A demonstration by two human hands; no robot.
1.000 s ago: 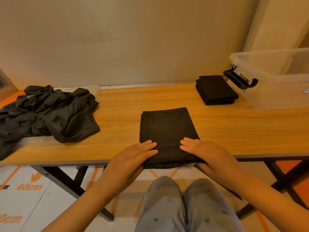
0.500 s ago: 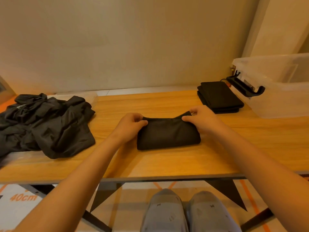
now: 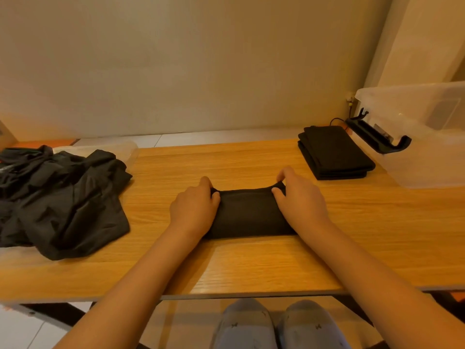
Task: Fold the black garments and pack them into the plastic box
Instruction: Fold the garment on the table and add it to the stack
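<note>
While left hand (image 3: pixel 192 210) & right hand (image 3: pixel 300 205) pinch far corners of folded black garment (image 3: pixel 247 212) mid-table (image 3: pixel 251 263), fold step approx. done; next: carry to plastic box (image 3: pixel 415 137), prob. empty, beside folded stack (image 3: pixel 333 152).

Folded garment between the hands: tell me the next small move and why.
Probably lift it right onto the folded stack beside the plastic box: both hands already pinch the far corners of the garment, which looks fully folded.

Black folded garment (image 3: pixel 247 212) on light oak-grain table (image 3: pixel 251 263); clear box (image 3: pixel 427 147), black latch (image 3: pixel 377 137); trousers (image 3: pixel 276 326) seemingly grey-blue, speckled.
</note>
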